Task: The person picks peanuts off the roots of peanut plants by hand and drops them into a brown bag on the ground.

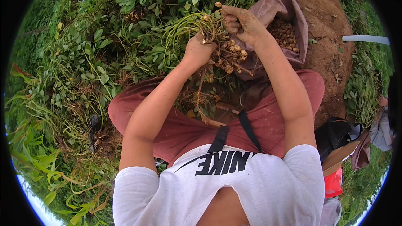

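My left hand (198, 51) grips a bunch of peanut plants by the base of the stems, with the green stalks (179, 29) bending away to the left. Roots and muddy peanut pods (234, 53) hang out to the right of that fist. Above and right of it, my right hand (240, 22) has its fingers curled, thumb and forefinger pinching beside a single peanut pod (218, 4). Just beyond the right wrist stands a brown sack (300, 22), its mouth spread, with many loose peanuts (282, 33) inside.
Uprooted peanut plants (78, 66) cover the ground ahead and left. Bare soil (329, 44) lies to the right. A black bag (336, 133), cardboard (340, 160) and a red plastic bag (333, 183) sit by my right side. Another person's sleeve (380, 131) shows at the far right.
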`<move>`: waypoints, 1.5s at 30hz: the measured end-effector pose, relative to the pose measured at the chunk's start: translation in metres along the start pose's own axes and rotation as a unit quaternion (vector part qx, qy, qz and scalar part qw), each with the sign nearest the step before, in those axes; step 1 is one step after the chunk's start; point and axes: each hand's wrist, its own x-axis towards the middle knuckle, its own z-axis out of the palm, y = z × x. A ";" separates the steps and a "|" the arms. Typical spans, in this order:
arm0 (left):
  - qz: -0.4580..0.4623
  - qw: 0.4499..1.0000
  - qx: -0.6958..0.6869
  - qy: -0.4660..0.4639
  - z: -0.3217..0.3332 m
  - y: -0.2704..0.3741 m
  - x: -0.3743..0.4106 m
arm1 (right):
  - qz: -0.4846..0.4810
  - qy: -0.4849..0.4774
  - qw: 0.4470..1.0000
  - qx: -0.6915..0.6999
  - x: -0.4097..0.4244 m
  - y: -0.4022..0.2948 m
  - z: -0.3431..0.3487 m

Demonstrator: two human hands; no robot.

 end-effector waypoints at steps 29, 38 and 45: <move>-0.050 0.993 -0.089 0.055 -0.004 0.008 -0.008 | -0.381 0.230 0.713 -0.541 0.010 0.001 -0.022; -0.062 0.991 -0.103 0.050 -0.006 0.010 -0.010 | -0.034 0.186 0.940 -0.284 0.001 0.003 -0.038; -0.030 0.998 -0.053 0.016 0.002 0.003 -0.018 | 0.047 0.228 0.929 -0.286 0.015 0.032 -0.051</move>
